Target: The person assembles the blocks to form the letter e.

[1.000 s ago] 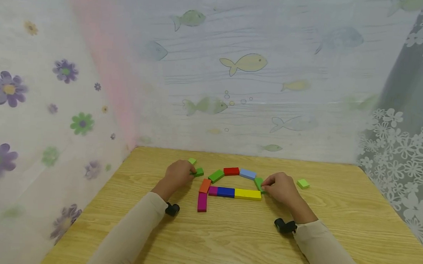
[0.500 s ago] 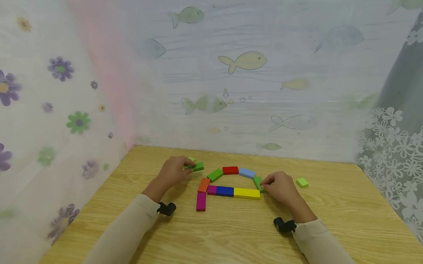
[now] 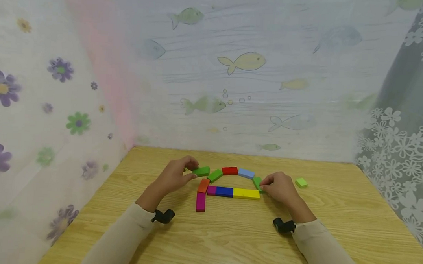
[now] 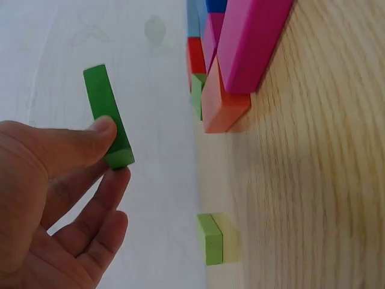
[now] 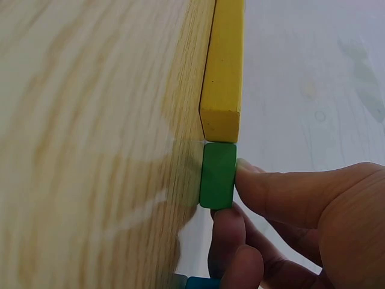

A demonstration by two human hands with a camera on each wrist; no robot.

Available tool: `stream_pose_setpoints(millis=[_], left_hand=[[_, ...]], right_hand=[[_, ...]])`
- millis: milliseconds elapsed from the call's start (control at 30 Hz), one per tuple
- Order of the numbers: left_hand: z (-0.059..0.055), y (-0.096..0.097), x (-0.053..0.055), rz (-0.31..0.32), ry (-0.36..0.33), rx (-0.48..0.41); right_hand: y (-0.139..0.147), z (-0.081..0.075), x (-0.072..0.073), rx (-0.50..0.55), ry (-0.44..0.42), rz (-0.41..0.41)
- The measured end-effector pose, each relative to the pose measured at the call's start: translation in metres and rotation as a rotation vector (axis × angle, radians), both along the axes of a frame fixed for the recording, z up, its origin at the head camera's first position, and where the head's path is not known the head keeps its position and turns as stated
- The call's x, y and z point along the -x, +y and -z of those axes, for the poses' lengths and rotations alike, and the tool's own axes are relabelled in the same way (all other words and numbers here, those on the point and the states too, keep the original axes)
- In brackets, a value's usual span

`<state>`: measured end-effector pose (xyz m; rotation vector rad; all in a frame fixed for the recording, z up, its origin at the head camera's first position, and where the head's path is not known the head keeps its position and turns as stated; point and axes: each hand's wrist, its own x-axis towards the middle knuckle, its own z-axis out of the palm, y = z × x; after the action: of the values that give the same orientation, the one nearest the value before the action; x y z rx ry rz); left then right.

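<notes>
My left hand [image 3: 174, 177] pinches a green block [image 4: 99, 93] between thumb and fingers; in the left wrist view the block is raised off the table. In the head view it appears just left of another green block [image 3: 215, 176] in a curved row. That row continues with a red block [image 3: 230, 171], a light blue block [image 3: 246, 173] and a green block [image 3: 256, 183] at its right end. My right hand [image 3: 280, 188] pinches this last block, whose end lies against the yellow block [image 5: 222, 84] in the right wrist view.
Inside the arc runs a straight row of a small magenta block [image 3: 211, 190], a dark blue block [image 3: 224, 192] and the yellow block. An orange block [image 3: 203, 185] and a longer magenta block [image 3: 201, 202] stand at left. Light green blocks lie at right [image 3: 301, 183] and left [image 4: 210, 239].
My left hand has picked up the green block, lifted it and brought it right toward the curved row. My right hand stays on its green block.
</notes>
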<state>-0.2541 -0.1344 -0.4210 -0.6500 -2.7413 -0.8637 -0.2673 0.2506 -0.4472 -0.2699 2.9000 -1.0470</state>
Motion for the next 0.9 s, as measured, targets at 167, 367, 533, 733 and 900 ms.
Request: stream_pose_setpoints(millis=[167,367,533,733,900], left_hand=[[-0.003,0.004,-0.008,0.092,-0.001,0.005],[-0.009,0.010,-0.019,0.210,-0.002,-0.007],[-0.011,0.014,-0.029,0.304,-0.003,-0.025],[-0.008,0.013,-0.039,0.390,-0.037,-0.005],[-0.001,0.013,-0.042,0.419,-0.125,-0.038]], right_hand=[[0.001,0.001,0.001,-0.001,0.007,-0.001],[0.001,0.001,0.001,0.007,0.006,-0.002],[0.000,0.000,0.000,0.010,0.004,0.001],[-0.002,0.000,0.000,0.014,-0.004,-0.010],[-0.001,0.002,-0.001,0.012,0.002,-0.011]])
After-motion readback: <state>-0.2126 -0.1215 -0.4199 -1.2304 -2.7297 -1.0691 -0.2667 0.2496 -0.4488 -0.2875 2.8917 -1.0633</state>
